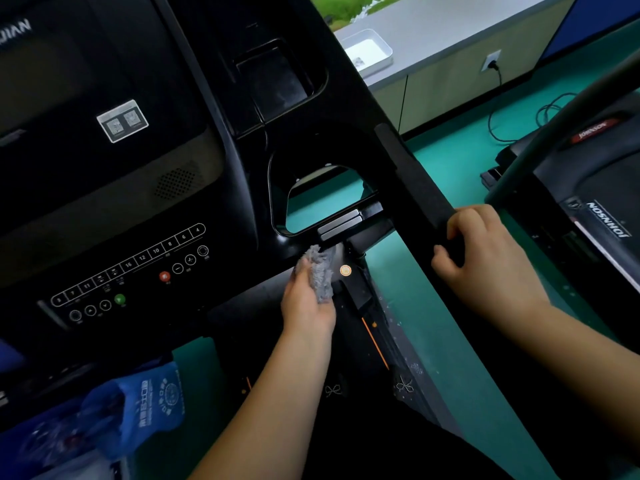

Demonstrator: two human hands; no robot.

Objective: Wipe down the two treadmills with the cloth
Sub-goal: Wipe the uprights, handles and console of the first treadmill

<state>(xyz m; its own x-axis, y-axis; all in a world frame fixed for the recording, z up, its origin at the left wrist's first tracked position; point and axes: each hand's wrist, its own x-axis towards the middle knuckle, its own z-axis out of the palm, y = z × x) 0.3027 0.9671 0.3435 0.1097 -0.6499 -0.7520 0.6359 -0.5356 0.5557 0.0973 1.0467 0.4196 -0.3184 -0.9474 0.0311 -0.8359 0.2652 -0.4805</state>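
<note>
Forearms [277, 393] reached over the treadmill [242, 98], the left hand's [306, 303] grip bunched round the cloth [320, 271] at the console's [138, 251] corner, the right hand's [485, 258] grip clasping the handrail [412, 181]; firm, overlapping strokes seemed wisest.

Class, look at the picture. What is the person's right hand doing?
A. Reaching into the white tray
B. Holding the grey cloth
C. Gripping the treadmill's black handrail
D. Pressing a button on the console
C: the right hand has its fingers curled round the black handrail, while the left hand is the one that holds the grey cloth.
</note>
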